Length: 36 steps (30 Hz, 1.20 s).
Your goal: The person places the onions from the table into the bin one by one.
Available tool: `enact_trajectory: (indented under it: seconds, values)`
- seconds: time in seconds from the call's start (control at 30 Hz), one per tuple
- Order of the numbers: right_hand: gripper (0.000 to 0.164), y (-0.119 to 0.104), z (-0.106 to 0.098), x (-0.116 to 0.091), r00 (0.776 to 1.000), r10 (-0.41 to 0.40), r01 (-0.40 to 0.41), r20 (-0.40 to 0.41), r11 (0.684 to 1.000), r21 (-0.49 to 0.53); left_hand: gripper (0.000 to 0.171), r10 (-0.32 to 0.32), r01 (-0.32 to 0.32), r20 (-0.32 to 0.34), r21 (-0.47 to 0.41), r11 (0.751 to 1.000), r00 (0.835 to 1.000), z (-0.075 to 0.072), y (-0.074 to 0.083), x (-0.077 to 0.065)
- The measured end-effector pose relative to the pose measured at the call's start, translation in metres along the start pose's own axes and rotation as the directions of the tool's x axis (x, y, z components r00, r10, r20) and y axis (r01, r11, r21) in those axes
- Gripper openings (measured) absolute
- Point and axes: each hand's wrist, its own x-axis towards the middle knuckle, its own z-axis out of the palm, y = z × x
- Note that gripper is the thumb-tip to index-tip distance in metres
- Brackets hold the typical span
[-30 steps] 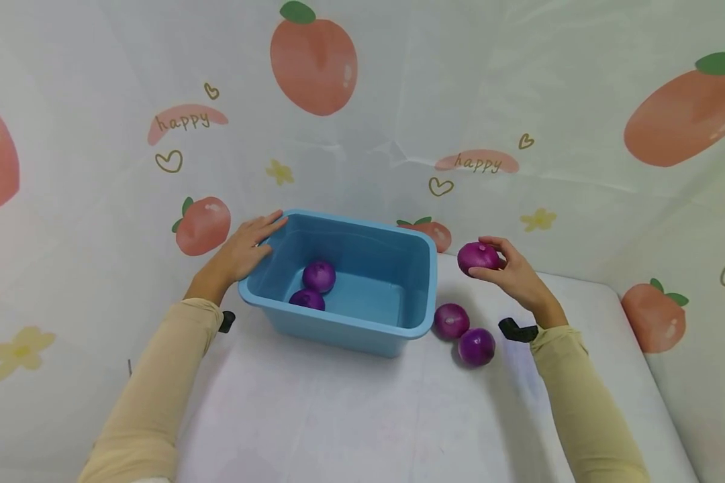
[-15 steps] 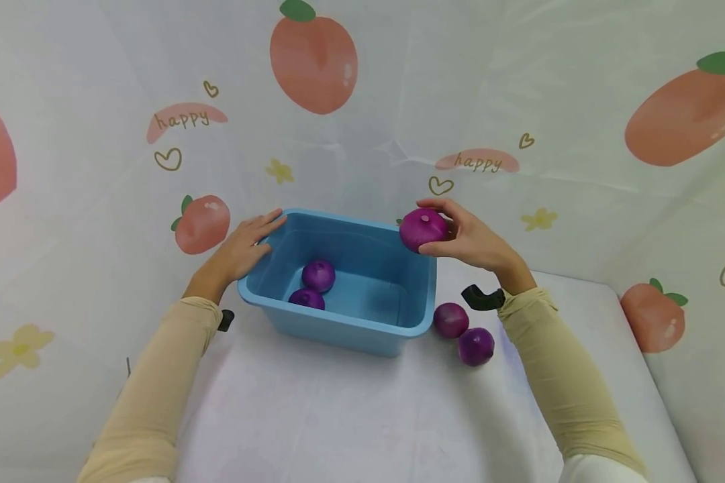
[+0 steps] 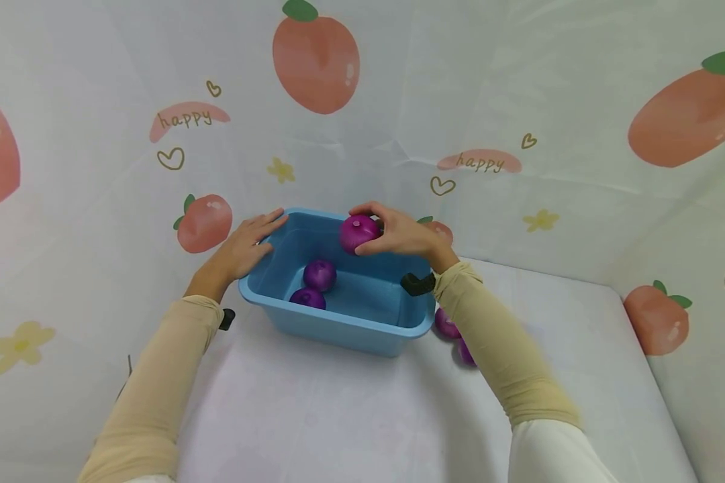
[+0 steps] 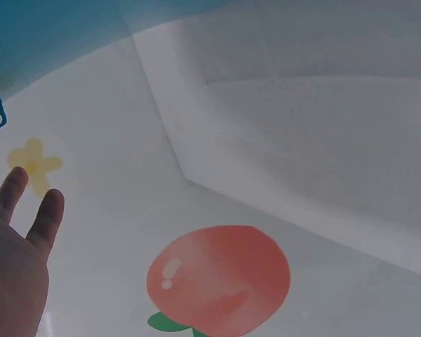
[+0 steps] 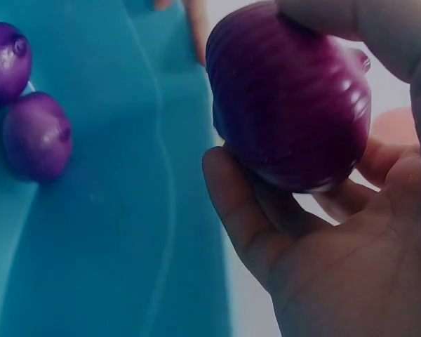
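Observation:
A red onion is held in my right hand over the back part of a blue plastic basin. The right wrist view shows the thumb on one side of this purple onion and the fingers on the other. My left hand rests on the basin's left rim with straight fingers. Inside the basin, at the left, lie two more red onions, one farther back and one nearer that the front wall partly hides. In the left wrist view only part of the left hand shows.
Two red onions lie on the white table just right of the basin, one by its corner and another partly behind the right sleeve. A white sheet with printed fruit stands behind the basin.
My right hand has carried the onion leftward from above the table to over the basin. Its forearm now partly covers the two table onions. The left hand has stayed on the rim.

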Motion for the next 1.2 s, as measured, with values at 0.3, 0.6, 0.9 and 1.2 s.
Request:
enact_trajectory:
  seconds: [0.3, 0.6, 0.9, 1.2]
  values:
    - [0.076, 0.004, 0.035, 0.038, 0.999, 0.005, -0.005, 0.054, 1.0, -0.001, 0.065, -0.001, 0.001, -0.005, 0.006, 1.0, 1.0, 0.0, -0.001, 0.0]
    - [0.077, 0.013, 0.052, 0.05, 0.997, 0.044, -0.044, 0.066, 0.999, -0.009, 0.064, -0.012, 0.012, -0.004, 0.009, 1.0, 1.0, 0.002, 0.0, 0.001]
    - [0.078, 0.029, 0.051, 0.045, 0.986, 0.138, -0.129, 0.098, 0.987, -0.098, 0.065, -0.016, 0.016, -0.012, 0.01, 1.0, 1.0, 0.003, 0.003, 0.0]
    - [0.076, 0.045, 0.056, 0.046, 0.958, 0.24, -0.208, 0.158, 0.958, -0.197, 0.065, -0.025, 0.025, -0.008, 0.02, 0.999, 1.0, 0.001, 0.003, -0.001]
